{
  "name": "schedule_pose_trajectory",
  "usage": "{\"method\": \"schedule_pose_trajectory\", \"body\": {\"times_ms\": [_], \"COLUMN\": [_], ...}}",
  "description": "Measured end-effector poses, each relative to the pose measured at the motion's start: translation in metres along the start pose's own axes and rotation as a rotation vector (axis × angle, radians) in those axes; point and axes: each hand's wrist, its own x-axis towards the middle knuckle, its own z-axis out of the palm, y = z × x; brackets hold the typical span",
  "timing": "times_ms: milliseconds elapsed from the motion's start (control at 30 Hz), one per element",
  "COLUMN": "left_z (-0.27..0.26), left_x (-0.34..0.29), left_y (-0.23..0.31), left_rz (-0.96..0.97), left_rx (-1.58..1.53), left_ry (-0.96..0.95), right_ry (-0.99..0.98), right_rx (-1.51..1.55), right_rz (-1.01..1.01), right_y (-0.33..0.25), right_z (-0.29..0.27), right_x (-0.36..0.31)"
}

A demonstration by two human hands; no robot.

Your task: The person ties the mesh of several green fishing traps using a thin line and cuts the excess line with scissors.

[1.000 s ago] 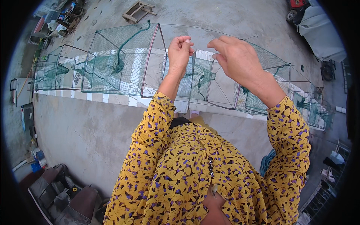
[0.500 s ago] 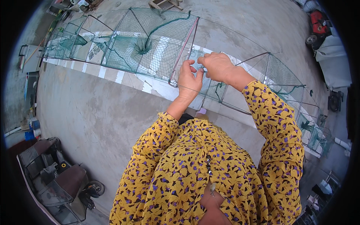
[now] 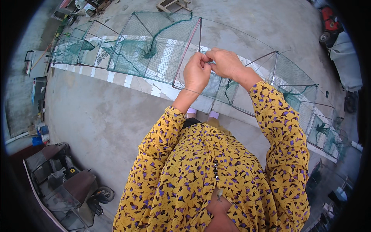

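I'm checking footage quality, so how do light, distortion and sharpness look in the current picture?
Head view: soft, even light, no hard shadows on the concrete floor; head view: fisheye bowing of the long pale board, corners black; head view: mesh of the green netting reads clearly left of centre, while clutter at lower right looks dim and soft.

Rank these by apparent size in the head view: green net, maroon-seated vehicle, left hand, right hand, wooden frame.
1. Green net
2. Maroon-seated vehicle
3. Left hand and right hand: too alike to rank
4. Wooden frame, cut off at top
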Motion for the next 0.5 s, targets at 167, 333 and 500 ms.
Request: {"method": "schedule_pose_trajectory", "body": {"times_ms": [167,333,500], "left_z": [-0.010,-0.024,-0.028], "left_x": [0.003,0.004,0.005], "left_y": [0.005,0.013,0.013], "left_rz": [0.057,-0.011,0.043], "left_rx": [0.136,0.420,0.440], "left_ry": [0.021,-0.049,-0.046], "right_ry": [0.096,0.201,0.154], "right_rx": [0.055,0.019,-0.016], "right_rz": [-0.030,-0.140,-0.115], "right_y": [-0.004,-0.003,-0.011], "right_z": [0.002,0.006,-0.002], "right_x": [0.011,0.011,0.012]}}
